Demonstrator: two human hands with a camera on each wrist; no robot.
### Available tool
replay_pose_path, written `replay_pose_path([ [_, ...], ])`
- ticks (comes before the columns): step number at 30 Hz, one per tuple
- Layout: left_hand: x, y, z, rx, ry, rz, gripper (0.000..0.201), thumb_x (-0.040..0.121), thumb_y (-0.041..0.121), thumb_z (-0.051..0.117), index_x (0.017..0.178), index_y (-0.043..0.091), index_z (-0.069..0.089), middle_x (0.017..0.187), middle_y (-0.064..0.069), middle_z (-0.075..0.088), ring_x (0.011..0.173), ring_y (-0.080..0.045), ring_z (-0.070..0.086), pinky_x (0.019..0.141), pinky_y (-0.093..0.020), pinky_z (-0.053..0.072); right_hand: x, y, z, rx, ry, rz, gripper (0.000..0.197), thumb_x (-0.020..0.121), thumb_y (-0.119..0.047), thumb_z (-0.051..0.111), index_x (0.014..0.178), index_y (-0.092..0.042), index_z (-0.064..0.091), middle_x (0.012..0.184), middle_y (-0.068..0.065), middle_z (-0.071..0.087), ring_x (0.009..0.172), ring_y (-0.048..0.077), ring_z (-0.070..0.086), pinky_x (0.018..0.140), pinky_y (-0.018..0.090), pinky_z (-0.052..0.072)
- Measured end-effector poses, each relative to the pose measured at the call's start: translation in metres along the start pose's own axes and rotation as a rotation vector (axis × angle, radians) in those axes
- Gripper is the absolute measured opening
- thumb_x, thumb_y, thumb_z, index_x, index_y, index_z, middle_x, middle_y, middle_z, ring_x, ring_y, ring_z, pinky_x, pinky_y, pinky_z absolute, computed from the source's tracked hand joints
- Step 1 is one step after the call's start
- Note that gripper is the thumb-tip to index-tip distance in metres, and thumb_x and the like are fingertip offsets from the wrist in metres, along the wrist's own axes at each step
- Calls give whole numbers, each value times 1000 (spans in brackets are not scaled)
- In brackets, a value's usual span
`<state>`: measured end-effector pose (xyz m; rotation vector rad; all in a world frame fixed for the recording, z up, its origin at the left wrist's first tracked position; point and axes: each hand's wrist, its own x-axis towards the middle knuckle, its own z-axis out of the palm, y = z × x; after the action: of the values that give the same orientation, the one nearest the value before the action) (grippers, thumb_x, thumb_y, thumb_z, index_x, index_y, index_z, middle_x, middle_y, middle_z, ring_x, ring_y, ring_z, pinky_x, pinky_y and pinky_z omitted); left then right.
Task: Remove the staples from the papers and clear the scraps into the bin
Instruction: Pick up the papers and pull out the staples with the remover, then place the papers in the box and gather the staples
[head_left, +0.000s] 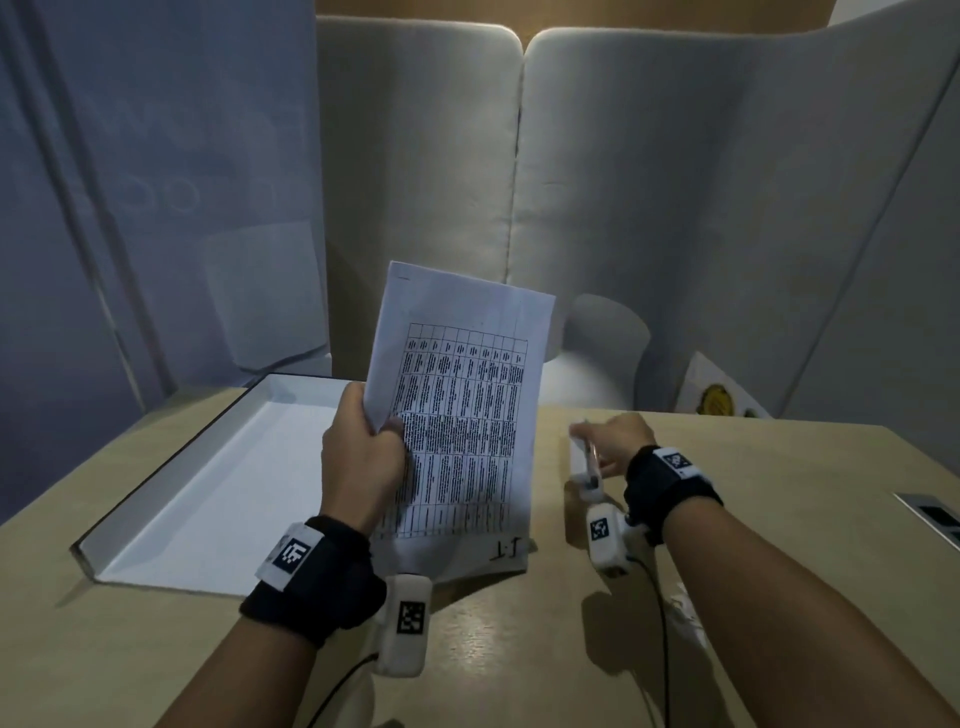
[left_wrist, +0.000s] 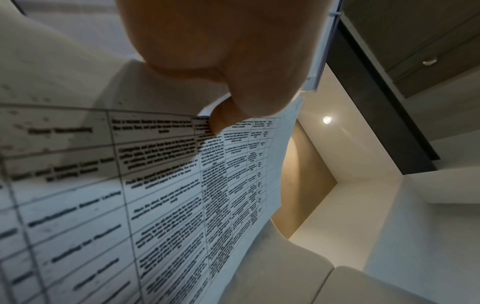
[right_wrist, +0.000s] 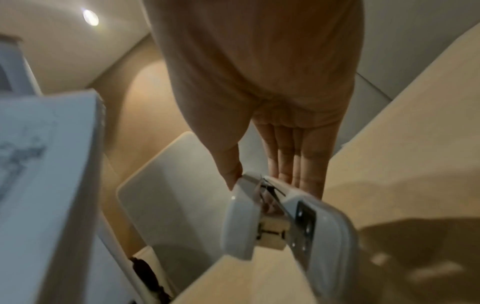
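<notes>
Above the worktop (head_left: 727, 519), the left hand (head_left: 363, 457) pinches the papers (head_left: 457, 415) upright beside an open tray (head_left: 208, 493); only the right wrist view shows the right hand (right_wrist: 272, 156) gripping a staple remover (right_wrist: 280, 222).

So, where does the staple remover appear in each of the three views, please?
Head: staple remover right of centre, held by the right hand just above the table.
Left wrist: not in view.
Right wrist: lower centre, at the fingertips.
Shared landmark: the printed papers, at the left edge in the right wrist view.
</notes>
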<state>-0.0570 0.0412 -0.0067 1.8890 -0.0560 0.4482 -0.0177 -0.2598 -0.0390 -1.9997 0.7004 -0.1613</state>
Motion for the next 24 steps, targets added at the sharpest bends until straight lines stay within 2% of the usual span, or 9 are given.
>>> replay_pose_path([
  [4, -3, 1, 1, -25, -6, -3, 16, 95, 6, 56, 109, 14, 52, 95, 3, 62, 83, -13, 59, 59, -21, 46, 15, 27, 14, -188, -30, 13, 44, 75, -40, 79, 78, 3, 71, 72, 16, 70, 63, 30, 67, 59, 35, 56],
  [9, -4, 1, 3, -26, -19, -10, 16, 95, 7, 56, 108, 15, 52, 91, 11, 60, 82, -5, 58, 57, -22, 44, 29, 40, 17, -265, -25, 53, 40, 81, -36, 70, 82, 4, 70, 82, 20, 71, 74, 36, 69, 72, 42, 59],
  [13, -3, 0, 4, -21, -11, -12, 15, 93, 4, 55, 106, 12, 52, 90, 4, 61, 77, -8, 58, 55, -24, 43, 24, 41, 10, -454, 82, -55, 36, 91, -28, 62, 78, 5, 69, 77, 19, 66, 67, 33, 59, 66, 30, 47],
  [15, -4, 2, 4, -27, -20, -22, 15, 95, 4, 54, 108, 12, 51, 91, 3, 60, 77, -7, 56, 55, -21, 42, 22, 39, 10, -463, 144, -114, 44, 94, -38, 58, 76, 0, 71, 78, 17, 70, 70, 34, 63, 67, 31, 51],
  [17, -2, 2, 2, -40, -34, -41, 17, 95, 3, 54, 110, 12, 52, 95, 2, 60, 80, -6, 56, 56, -20, 42, 11, 27, 15, -281, 213, -266, 55, 97, -51, 46, 79, -7, 72, 82, 12, 73, 77, 33, 66, 73, 36, 55],
  [19, 5, 1, 0, -84, -36, -67, 20, 93, 2, 56, 110, 12, 53, 101, -2, 63, 83, -11, 60, 60, -24, 48, -5, 4, 21, 113, 74, -371, 64, 98, -62, 35, 91, -13, 74, 89, 5, 74, 83, 24, 66, 77, 37, 51],
  [21, 13, 1, -4, -172, -39, -118, 25, 90, 1, 57, 110, 15, 54, 104, -5, 66, 87, -21, 65, 67, -34, 57, -24, -18, 25, 373, -268, -342, 61, 97, -64, 35, 106, -14, 71, 96, 2, 74, 84, 20, 66, 78, 39, 50],
  [22, 17, 3, -5, -229, -42, -149, 26, 90, -2, 56, 110, 14, 54, 101, -5, 66, 83, -22, 65, 65, -32, 58, -32, -26, 28, 426, -415, -331, 52, 97, -58, 43, 112, -14, 67, 97, 3, 73, 84, 22, 67, 79, 41, 50],
  [24, 24, 11, -10, -320, -61, -215, 27, 91, -9, 52, 112, 9, 54, 89, -6, 60, 68, -18, 57, 48, -19, 50, -40, -36, 34, 480, -587, -350, 33, 93, -32, 60, 120, -14, 62, 111, 9, 73, 94, 31, 67, 84, 48, 48],
])
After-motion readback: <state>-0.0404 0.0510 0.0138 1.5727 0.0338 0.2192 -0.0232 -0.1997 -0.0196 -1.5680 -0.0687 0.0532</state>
